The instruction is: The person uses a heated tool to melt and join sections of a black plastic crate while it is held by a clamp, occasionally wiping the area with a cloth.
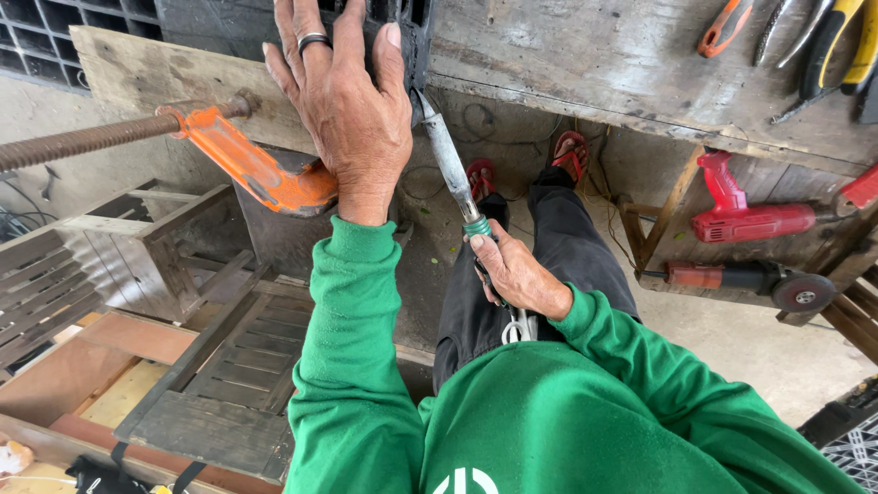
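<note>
Head view: my left hand (pixel 343 110) presses flat, unclenched, on the dark block (pixel 412 46) while my right hand (pixel 514 274) grips the ratchet wrench (pixel 450 160); I judge steady pressure prevents slipping.

Orange clamp (pixel 251 169), green sleeves (pixel 352 366), red drill (pixel 745 215)

Worn wooden workbench (pixel 585 64) carries pliers (pixel 828 41) and an orange-handled tool (pixel 724 27); lower shelf (pixel 681 242) holds a red drill (pixel 745 215) and angle grinder (pixel 750 279).

Even, soft daylight, bright and sharp around the left hand (pixel 343 110); shadow pools beneath it, and edges bend from wide-angle distortion.
</note>
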